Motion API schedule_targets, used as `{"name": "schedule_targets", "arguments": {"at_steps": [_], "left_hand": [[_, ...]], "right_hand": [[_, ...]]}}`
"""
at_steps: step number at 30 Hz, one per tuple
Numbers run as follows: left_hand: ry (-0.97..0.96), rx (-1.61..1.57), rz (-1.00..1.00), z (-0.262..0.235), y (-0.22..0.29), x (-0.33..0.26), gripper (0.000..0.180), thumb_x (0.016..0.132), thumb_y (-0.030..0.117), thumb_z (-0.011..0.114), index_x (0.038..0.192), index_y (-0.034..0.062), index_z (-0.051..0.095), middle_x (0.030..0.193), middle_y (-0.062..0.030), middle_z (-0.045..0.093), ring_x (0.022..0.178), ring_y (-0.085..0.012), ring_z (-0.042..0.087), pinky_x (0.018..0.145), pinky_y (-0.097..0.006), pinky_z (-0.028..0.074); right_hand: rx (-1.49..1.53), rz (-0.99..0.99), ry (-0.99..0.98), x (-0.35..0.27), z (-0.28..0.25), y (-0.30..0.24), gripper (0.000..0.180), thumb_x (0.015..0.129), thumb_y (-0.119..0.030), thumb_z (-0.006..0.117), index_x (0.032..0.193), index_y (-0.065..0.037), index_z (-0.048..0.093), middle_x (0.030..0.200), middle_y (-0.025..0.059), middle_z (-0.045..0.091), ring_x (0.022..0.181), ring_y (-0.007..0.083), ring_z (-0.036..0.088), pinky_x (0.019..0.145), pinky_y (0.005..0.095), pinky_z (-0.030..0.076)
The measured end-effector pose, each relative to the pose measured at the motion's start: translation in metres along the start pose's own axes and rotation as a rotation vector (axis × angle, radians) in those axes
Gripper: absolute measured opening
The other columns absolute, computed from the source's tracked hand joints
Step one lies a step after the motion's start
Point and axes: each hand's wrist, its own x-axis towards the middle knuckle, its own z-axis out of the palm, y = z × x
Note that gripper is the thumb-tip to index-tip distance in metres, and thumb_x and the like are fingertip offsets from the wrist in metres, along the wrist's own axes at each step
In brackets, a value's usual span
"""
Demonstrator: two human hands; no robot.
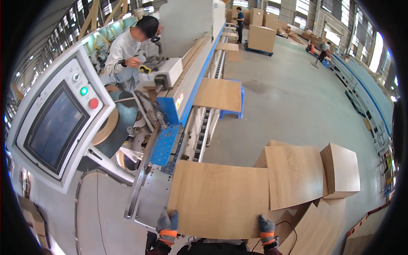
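Note:
A wood-grain board lies in front of me, its left part over the machine's metal infeed table. My left hand, in a grey glove with an orange cuff, grips the board's near left corner. At the near right corner, my right hand, gloved alike, closes on the edge. Both thumbs and fingertips are partly hidden by the board and gloves. A second wood-grain board sits farther along the machine's conveyor track.
At the left stands a control panel with a dark screen. Stacked boards rise at the right, with another stack beside them. A co-worker leans over the machine. Farther back are another person and a large brown stack on a pallet.

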Motion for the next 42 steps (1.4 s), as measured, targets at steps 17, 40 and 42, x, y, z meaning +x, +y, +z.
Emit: {"name": "schedule_targets", "arguments": {"at_steps": [17, 40, 42], "left_hand": [[0.13, 0.081, 0.724, 0.015, 0.021, 0.057, 0.036, 0.076, 0.033, 0.057, 0.094, 0.0019, 0.062, 0.112, -0.0198, 0.049, 0.111, -0.0403, 0.042, 0.097, -0.048, 0.031], [0.366, 0.147, 0.917, 0.096, 0.105, 0.184, 0.031, 0.078, 0.023, 0.055, 0.096, -0.002, 0.058, 0.107, -0.0232, 0.05, 0.104, -0.0401, 0.044, 0.091, -0.046, 0.036], [0.384, 0.193, 0.921, 0.098, 0.107, 0.205, 0.032, 0.079, 0.024, 0.056, 0.096, -0.0025, 0.057, 0.107, -0.0239, 0.05, 0.104, -0.0406, 0.044, 0.091, -0.046, 0.036]], "right_hand": [[0.358, 0.06, -0.287, -0.012, 0.067, -0.173, 0.053, 0.08, -0.047, 0.056, 0.078, 0.006, 0.06, 0.063, 0.0175, 0.059, 0.059, 0.025, 0.058, 0.055, 0.037, 0.043], [0.399, -0.249, -0.191, 0.136, 0.057, -0.214, 0.044, 0.08, -0.041, 0.053, 0.101, -0.003, 0.058, 0.095, 0.0196, 0.062, 0.09, 0.0381, 0.057, 0.079, 0.0406, 0.045], [0.443, -0.419, 0.154, 0.146, 0.015, -0.199, 0.04, 0.081, -0.038, 0.054, 0.101, -0.004, 0.058, 0.096, 0.0182, 0.061, 0.089, 0.0366, 0.057, 0.079, 0.0407, 0.045]]}}
